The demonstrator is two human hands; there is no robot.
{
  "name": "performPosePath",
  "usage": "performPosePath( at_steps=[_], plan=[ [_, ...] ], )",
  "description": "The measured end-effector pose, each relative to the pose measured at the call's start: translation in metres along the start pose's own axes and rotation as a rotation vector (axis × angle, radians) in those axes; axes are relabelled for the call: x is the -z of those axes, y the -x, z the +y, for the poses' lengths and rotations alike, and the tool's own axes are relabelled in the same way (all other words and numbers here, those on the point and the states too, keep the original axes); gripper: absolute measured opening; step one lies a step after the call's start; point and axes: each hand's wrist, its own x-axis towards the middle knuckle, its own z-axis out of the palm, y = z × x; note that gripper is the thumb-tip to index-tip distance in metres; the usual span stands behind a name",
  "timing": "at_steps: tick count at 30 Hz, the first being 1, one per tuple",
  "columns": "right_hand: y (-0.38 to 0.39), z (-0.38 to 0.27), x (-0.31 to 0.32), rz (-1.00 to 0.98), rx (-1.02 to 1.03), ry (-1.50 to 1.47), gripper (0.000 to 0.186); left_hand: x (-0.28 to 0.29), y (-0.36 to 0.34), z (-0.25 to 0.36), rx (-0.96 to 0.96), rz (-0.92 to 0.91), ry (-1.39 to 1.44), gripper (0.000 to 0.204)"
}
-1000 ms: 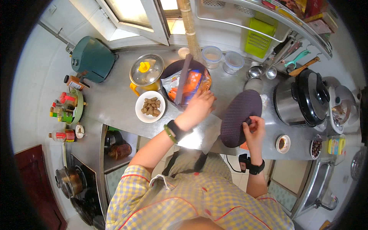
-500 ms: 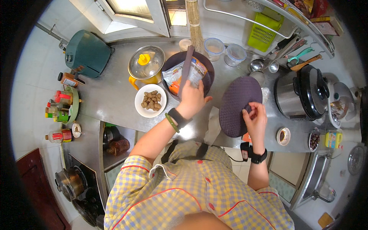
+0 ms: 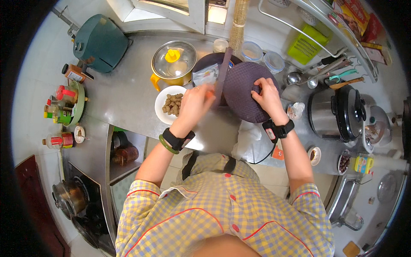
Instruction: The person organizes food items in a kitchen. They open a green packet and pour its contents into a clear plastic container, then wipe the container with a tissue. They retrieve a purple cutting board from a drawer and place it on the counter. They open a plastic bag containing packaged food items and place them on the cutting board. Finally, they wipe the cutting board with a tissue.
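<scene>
A dark purple woven basket (image 3: 204, 62) with an upright handle (image 3: 223, 73) stands on the counter, and shiny packets (image 3: 206, 76) show inside it. My right hand (image 3: 269, 96) grips the matching round lid (image 3: 246, 92) near its right side. That lid is tilted over the basket's right part and hides it. My left hand (image 3: 195, 103) is beside the basket's near left side, close to the handle; its fingers are smeared by motion. A white plate (image 3: 160, 109) of brown, knobbly pieces (image 3: 172, 104) lies by my left hand, partly covered by it.
A yellow pot with a glass lid (image 3: 185, 68) stands left of the basket. Clear tubs (image 3: 251, 52) are behind it. To the right is a pressure cooker (image 3: 332, 111); a green bin-like appliance (image 3: 100, 45) stands far left. Ladles (image 3: 294, 78) lie near the cooker.
My right hand has brought the lid left and up, over the basket's right side. My left hand has come out of the basket toward its near left side. The view has shifted slightly.
</scene>
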Motion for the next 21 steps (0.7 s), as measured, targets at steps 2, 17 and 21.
performPosePath(
  at_steps=[2, 17, 21],
  plan=[
    [-0.015, -0.006, -0.009, -0.074, 0.013, 0.006, 0.029, -0.001, 0.005, -0.001, -0.024, 0.027, 0.029, 0.02],
    [-0.059, -0.035, -0.068, -0.049, 0.092, -0.134, 0.03, -0.004, 0.032, -0.046, 0.202, 0.111, 0.157, 0.047],
    [-0.061, -0.037, -0.071, -0.069, 0.015, -0.15, 0.029, -0.014, 0.024, -0.057, 0.251, 0.127, 0.22, 0.047]
  ],
)
